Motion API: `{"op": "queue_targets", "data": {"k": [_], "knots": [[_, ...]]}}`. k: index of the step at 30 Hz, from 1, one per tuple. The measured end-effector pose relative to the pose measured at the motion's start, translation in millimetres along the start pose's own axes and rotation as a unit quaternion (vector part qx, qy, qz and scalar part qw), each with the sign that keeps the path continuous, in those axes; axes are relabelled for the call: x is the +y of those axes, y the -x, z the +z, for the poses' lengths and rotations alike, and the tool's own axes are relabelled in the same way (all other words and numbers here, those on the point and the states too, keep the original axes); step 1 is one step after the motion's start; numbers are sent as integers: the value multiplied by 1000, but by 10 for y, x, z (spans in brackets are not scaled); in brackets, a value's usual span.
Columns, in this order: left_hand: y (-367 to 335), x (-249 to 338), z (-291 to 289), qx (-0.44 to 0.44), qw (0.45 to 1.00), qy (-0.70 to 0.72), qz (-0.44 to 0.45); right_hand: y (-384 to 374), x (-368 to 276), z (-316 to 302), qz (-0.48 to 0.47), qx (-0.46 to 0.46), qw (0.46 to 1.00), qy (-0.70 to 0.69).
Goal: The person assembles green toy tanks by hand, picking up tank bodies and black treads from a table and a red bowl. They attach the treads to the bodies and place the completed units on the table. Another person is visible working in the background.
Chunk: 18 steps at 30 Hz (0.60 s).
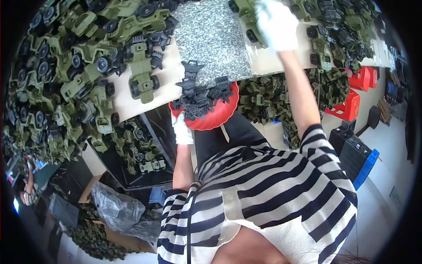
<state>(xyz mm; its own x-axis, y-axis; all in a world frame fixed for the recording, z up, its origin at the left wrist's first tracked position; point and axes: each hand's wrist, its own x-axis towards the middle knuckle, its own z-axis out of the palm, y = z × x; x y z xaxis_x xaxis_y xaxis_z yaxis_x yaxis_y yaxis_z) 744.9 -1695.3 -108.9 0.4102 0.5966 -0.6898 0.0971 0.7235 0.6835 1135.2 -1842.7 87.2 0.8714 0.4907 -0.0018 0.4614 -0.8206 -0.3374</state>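
My left hand [181,128], in a white glove, grips the left rim of a red scalloped basin [215,119] at the table's near edge. Black plastic toy parts [201,102] are heaped in the basin, some reaching up onto the tabletop. Out at the far right of the table, my right hand [277,27] is also gloved in white; motion smears its fingers. A green toy vehicle [247,17] with black wheels lies just left of that hand, partly covered by it. Whether the right hand holds anything cannot be seen.
A speckled grey surface [211,39] runs down the table's middle. Green toy jeeps [57,66] crowd the left side, with more at the right [325,44]. Red plastic stools [347,108] and a dark crate [351,147] stand right; a plastic-lined carton [116,207] sits lower left.
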Motion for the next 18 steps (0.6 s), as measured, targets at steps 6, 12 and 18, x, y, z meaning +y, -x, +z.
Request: {"op": "queue_targets", "data": {"k": [6, 12, 18], "knots": [[90, 123, 81, 5, 999, 20, -26, 822, -895, 1205, -314, -98, 940, -88], [-1, -16, -107, 39, 999, 22, -19, 1454, -836, 1386, -398, -98, 898, -162], [59, 42, -114, 4, 1000, 17, -1, 360, -1304, 1435, -90, 31, 978, -188]]}}
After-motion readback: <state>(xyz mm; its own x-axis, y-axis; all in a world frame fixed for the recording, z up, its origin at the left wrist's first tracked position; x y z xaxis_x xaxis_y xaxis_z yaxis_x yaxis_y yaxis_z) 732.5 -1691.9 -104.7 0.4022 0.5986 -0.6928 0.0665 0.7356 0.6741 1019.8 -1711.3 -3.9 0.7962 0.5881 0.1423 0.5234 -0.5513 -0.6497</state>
